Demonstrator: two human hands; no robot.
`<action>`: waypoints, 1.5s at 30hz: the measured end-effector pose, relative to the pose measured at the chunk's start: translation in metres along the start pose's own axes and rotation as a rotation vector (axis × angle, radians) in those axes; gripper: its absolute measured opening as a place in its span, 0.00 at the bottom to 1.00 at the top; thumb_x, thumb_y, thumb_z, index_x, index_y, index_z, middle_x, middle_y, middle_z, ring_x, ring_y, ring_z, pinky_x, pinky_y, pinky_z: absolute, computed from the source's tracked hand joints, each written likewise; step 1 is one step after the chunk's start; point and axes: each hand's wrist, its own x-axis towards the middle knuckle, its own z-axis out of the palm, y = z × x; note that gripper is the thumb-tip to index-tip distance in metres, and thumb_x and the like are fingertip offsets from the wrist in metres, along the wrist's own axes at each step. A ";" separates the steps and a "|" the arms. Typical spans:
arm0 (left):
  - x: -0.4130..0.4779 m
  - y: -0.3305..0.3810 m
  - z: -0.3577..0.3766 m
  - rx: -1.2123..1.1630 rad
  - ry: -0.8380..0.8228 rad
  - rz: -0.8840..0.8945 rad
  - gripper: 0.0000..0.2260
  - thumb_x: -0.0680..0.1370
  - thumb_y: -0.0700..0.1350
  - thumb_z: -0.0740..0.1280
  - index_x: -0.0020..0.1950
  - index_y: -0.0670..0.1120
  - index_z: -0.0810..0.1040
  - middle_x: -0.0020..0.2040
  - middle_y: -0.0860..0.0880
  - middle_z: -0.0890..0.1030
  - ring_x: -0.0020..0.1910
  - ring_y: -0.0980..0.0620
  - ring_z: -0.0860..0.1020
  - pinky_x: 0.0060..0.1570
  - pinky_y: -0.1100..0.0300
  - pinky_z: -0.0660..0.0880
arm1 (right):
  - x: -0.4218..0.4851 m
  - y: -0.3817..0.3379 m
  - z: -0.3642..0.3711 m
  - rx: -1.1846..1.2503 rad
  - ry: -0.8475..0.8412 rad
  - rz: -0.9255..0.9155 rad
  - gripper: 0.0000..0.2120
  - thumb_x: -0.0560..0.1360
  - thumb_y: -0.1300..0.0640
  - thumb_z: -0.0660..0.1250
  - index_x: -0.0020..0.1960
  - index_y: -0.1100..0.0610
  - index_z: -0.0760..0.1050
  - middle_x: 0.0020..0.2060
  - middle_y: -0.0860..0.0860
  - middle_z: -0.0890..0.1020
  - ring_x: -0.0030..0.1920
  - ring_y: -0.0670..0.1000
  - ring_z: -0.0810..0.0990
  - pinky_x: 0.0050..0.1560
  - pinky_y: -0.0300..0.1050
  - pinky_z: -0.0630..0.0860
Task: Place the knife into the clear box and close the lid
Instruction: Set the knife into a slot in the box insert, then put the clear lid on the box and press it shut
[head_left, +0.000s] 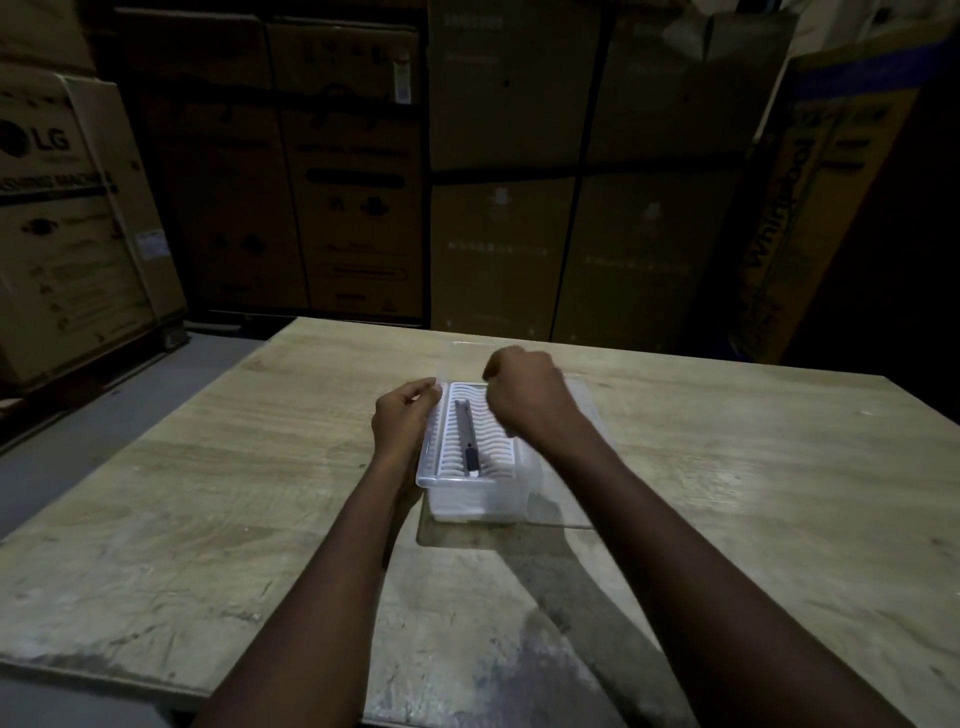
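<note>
1. The room is dark, so small things are hard to see. The lid (470, 358) is see-through and very faint. It seems to stand up at the far side of the clear box (470, 499), but its edges almost melt into the desk (208, 493).
2. The right hand (524, 397) is curled like a fist above the far right part of the box. It looks blurry. It may be pinching the lid edge, but I cannot tell for sure. It covers the right side of the white rack (491, 441) inside the box.
3. The left hand (402, 421) is on the left rim of the box, at about 9 o'clock. Its fingers are bent, with the tips close together at the far left corner. I cannot tell what they pinch.
4. The knife (466, 436) lies in the box, in a long slot in the rack. Its long side runs from 12 o'clock to 6 o'clock. The dark handle end is near the person.
5. The box sits near the middle of the desk. There is lots of bare desk to the left, right and front. The far desk edge is close behind the box.
6. Big cardboard boxes (358, 171) stand behind the desk, from 10 o'clock to 2 o'clock.
</note>
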 end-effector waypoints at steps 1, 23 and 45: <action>0.000 0.001 0.000 0.001 0.000 0.002 0.14 0.78 0.41 0.66 0.62 0.40 0.79 0.60 0.41 0.82 0.50 0.49 0.79 0.41 0.64 0.74 | 0.000 0.008 -0.009 0.036 0.050 0.031 0.10 0.73 0.63 0.61 0.49 0.59 0.80 0.43 0.58 0.83 0.35 0.56 0.81 0.39 0.53 0.81; 0.001 0.004 0.002 0.004 0.066 0.042 0.14 0.78 0.42 0.67 0.61 0.38 0.79 0.59 0.41 0.82 0.55 0.45 0.79 0.60 0.50 0.75 | -0.051 0.112 -0.013 0.065 0.017 0.369 0.21 0.73 0.57 0.64 0.64 0.60 0.66 0.56 0.62 0.76 0.52 0.62 0.77 0.46 0.50 0.74; -0.016 -0.005 0.021 -0.109 0.048 0.007 0.11 0.80 0.44 0.63 0.58 0.40 0.79 0.49 0.45 0.81 0.43 0.52 0.80 0.33 0.66 0.76 | -0.023 0.012 0.003 0.018 0.410 -0.434 0.13 0.74 0.54 0.68 0.56 0.56 0.77 0.37 0.60 0.84 0.34 0.59 0.81 0.32 0.49 0.76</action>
